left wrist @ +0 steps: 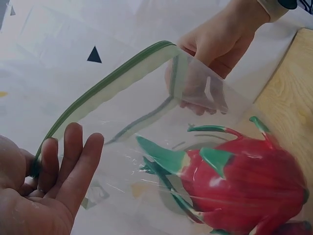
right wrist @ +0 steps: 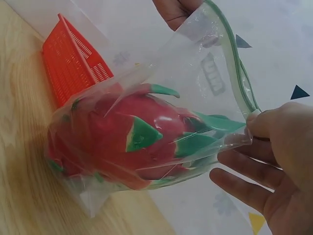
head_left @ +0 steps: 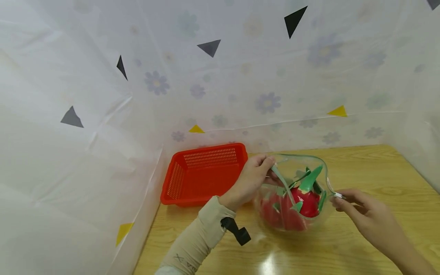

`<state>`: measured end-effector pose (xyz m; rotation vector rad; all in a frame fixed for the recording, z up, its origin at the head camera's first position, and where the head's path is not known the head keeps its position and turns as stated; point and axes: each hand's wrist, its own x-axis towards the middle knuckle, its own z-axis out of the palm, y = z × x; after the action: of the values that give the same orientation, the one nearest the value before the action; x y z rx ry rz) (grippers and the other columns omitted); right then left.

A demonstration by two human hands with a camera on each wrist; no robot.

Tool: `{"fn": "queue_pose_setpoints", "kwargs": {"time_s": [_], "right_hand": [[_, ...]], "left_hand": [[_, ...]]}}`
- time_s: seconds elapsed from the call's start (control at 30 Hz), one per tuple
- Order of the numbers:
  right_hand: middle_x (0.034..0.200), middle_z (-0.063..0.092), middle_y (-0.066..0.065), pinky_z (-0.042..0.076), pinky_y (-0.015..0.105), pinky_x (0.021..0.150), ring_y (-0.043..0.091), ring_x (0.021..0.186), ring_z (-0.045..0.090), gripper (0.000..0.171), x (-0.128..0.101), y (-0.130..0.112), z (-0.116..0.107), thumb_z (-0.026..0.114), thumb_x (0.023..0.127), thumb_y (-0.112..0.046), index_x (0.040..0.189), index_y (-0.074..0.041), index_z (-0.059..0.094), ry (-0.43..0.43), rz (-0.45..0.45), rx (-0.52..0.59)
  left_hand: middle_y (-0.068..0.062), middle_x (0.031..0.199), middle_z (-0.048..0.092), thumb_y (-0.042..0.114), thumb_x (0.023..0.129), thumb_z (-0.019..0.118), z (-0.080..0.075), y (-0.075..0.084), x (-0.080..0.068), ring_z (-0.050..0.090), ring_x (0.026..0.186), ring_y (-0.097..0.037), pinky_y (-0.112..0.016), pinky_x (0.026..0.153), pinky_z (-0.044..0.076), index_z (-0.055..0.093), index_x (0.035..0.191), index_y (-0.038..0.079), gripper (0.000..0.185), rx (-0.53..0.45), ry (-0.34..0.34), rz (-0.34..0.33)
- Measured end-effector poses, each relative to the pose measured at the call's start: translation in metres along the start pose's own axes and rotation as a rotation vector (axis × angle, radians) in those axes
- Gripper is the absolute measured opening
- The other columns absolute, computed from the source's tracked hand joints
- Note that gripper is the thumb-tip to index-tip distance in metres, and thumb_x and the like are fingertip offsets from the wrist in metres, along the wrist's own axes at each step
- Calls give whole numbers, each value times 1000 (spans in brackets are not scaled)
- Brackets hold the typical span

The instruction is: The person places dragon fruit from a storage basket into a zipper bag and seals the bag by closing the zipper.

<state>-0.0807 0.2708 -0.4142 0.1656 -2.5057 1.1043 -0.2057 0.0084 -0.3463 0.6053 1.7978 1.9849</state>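
Observation:
A clear zip bag point(right wrist: 195, 58) with a green zip strip along its mouth holds red dragon fruit point(right wrist: 142, 132) with green-tipped scales; the fruit point(left wrist: 244, 176) shows through the plastic in the left wrist view too. My left hand point(head_left: 252, 173) pinches one end of the bag's mouth between thumb and fingers. At the opposite end, my right hand point(head_left: 364, 214) pinches the zip strip corner beside a small white slider point(head_left: 338, 195). Between the hands the mouth gapes, its two edges apart. The bag sits over the wooden table in front of me.
A red plastic basket point(head_left: 206, 151) with slotted sides stands at the back left of the wooden table point(head_left: 378, 172), just behind my left forearm. White sheeting point(head_left: 233, 95) with flower prints and coloured triangles rises behind the table and along the left side.

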Motion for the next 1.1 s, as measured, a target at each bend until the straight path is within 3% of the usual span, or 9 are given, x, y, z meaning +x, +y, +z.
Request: {"fn": "queue_pose_setpoints", "kwargs": {"time_s": [0.2, 0.4, 0.57, 0.63, 0.77, 0.87, 0.93, 1.0, 1.1], "right_hand": [[84, 73, -12, 48, 4, 67, -11, 75, 66, 25, 1, -5, 5, 70, 87, 4, 104, -14, 71, 74, -91, 44], [87, 69, -27, 47, 1, 71, -16, 78, 63, 22, 12, -9, -5, 66, 87, 10, 102, -4, 72, 195, -113, 66], [90, 68, -30, 47, 1, 72, -14, 79, 64, 21, 24, -17, -16, 66, 85, 14, 101, 3, 74, 269, -197, 74], [92, 68, -29, 45, 1, 67, -14, 79, 64, 22, 28, -21, -20, 67, 84, 15, 100, 3, 74, 282, -242, 70], [93, 67, -32, 42, 2, 63, -16, 80, 62, 24, 32, -30, -27, 70, 80, 16, 99, 1, 76, 309, -283, 32], [94, 63, -37, 40, 2, 63, -22, 79, 57, 28, 34, -34, -29, 74, 76, 16, 96, -2, 77, 327, -302, -38], [95, 61, -38, 39, 2, 63, -24, 78, 54, 29, 37, -37, -29, 77, 72, 14, 95, -4, 78, 333, -323, -102], [94, 64, -33, 36, 3, 63, -24, 75, 50, 28, 40, -39, -29, 78, 72, 12, 94, -6, 79, 332, -357, -143], [91, 71, -20, 37, 1, 68, -24, 78, 51, 10, 44, -41, -28, 77, 85, -8, 94, -6, 79, 337, -421, -156]], "left_hand": [[-8, 71, 63, 24, 106, 46, -3, 0, 0, 71, 65, -18, -41, 76, 61, 52, 96, -7, 33, 9, -8, -8], [-6, 66, 59, 23, 103, 52, -17, 6, -2, 71, 63, -17, -41, 74, 61, 56, 85, 0, 30, 8, 39, -8], [-7, 64, 51, 24, 101, 58, -31, 11, -7, 71, 63, -21, -44, 76, 61, 53, 79, 3, 30, 56, -25, -24], [-9, 64, 54, 23, 99, 60, -38, 12, -10, 72, 63, -24, -42, 76, 61, 54, 80, 2, 29, 124, -34, -24], [-11, 64, 64, 24, 97, 64, -55, 12, -15, 73, 64, -28, -33, 75, 61, 62, 83, 4, 24, 388, -8, -13], [-5, 64, 67, 25, 98, 62, -65, 8, -15, 73, 63, -20, -25, 77, 58, 64, 81, 10, 23, 637, -12, -19], [-1, 65, 69, 25, 99, 60, -70, 5, -14, 71, 61, -14, -21, 77, 56, 65, 80, 12, 23, 750, -27, -39], [1, 66, 69, 25, 100, 59, -73, 3, -14, 70, 60, -10, -20, 76, 55, 65, 80, 15, 23, 813, -33, -61], [-1, 68, 70, 24, 100, 59, -75, 4, -16, 71, 61, -16, -21, 71, 57, 66, 88, 15, 15, 793, -15, -61]]}}
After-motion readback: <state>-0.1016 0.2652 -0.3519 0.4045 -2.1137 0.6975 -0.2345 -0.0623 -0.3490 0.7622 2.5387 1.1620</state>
